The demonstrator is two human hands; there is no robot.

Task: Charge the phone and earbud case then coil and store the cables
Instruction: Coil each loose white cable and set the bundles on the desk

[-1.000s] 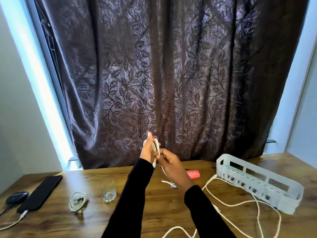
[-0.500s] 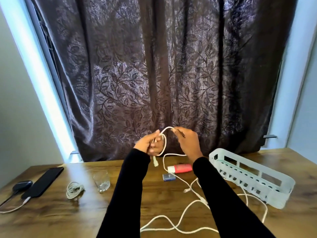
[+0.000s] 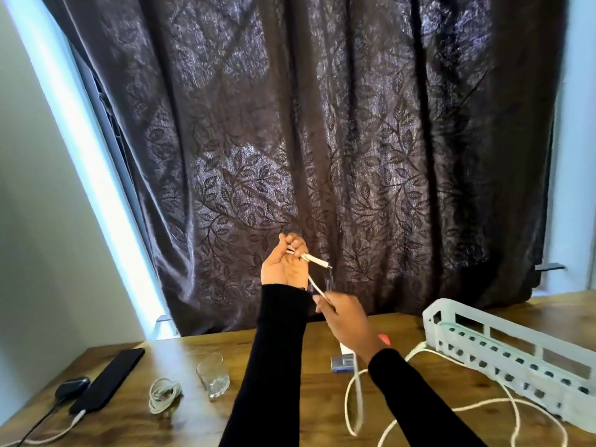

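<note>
My left hand (image 3: 285, 264) is raised in front of the curtain, closed on a white cable (image 3: 354, 398) near its plug end, which sticks out to the right. Lower right, my right hand (image 3: 346, 321) pinches the same cable; the rest trails down in loose loops on the table. A black phone (image 3: 108, 379) lies at far left with a white cable plugged in. Beside it sits the dark earbud case (image 3: 71, 386) with a dark cable. A coiled white cable (image 3: 164, 394) lies on the table.
A pale plastic storage basket (image 3: 512, 353) stands at right on the wooden table (image 3: 290, 350). A small glass (image 3: 213, 379) stands near the coil. A blue-and-white box (image 3: 343, 362) and a red item (image 3: 385, 339) lie behind my right arm. A dark curtain hangs behind.
My right hand dropped from level with the left hand to below it, drawing the cable down. My left hand rose and turned so the plug points right.
</note>
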